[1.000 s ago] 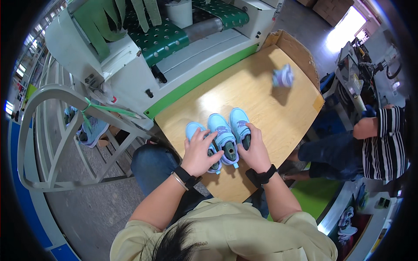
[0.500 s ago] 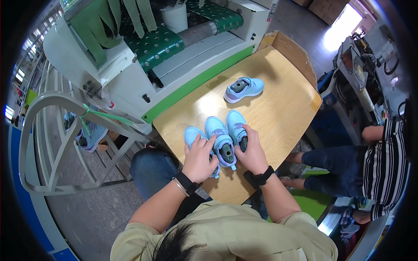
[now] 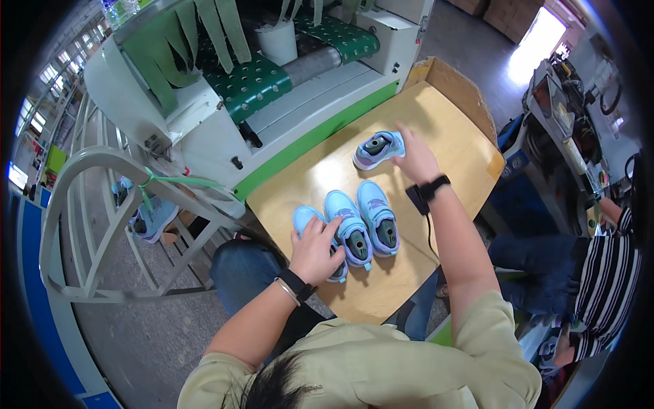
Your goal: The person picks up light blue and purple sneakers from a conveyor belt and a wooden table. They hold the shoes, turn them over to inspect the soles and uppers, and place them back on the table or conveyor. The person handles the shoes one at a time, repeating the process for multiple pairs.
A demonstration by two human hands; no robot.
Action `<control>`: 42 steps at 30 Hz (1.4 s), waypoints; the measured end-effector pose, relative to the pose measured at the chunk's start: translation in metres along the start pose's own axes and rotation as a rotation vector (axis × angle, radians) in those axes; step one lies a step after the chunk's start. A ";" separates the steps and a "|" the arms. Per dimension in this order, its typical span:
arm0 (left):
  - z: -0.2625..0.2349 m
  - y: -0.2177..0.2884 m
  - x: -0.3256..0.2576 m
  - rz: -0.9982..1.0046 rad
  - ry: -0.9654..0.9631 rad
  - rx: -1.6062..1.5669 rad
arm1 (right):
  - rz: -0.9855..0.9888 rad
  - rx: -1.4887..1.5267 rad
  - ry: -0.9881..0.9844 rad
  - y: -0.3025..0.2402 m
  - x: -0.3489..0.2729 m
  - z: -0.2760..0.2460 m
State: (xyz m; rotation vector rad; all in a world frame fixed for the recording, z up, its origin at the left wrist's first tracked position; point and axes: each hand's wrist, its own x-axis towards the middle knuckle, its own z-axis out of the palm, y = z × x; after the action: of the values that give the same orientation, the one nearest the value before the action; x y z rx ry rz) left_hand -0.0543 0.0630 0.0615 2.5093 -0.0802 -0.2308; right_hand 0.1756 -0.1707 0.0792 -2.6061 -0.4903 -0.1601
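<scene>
Three light-blue sneakers with dark shoe lasts inside stand in a row at the near part of the wooden table, toes pointing away from me. My left hand is curled over the leftmost sneaker and hides most of it. Beside it stand the middle sneaker and the right sneaker, the latter untouched. Farther off, a fourth sneaker lies with its toe to the right. Around that toe my right hand has its thumb and fingers.
A white machine with a perforated green conveyor belt and hanging green strips borders the table's far left. Cardboard edges the far right. A metal rack holding more shoes stands at left. A person in a striped shirt works at right.
My right hand has left the right sneaker in the row and moved away from me to the far sneaker's toe. My left hand stays on the leftmost sneaker.
</scene>
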 end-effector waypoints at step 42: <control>-0.117 0.006 0.079 0.284 0.772 -0.101 | -0.165 0.962 0.358 -0.071 0.018 -0.067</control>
State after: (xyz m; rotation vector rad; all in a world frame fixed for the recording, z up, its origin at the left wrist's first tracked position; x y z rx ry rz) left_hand 0.0447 0.1168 0.1468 2.2831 -0.1031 0.8201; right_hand 0.1645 -0.1384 0.1728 -1.5584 -0.4878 -0.3383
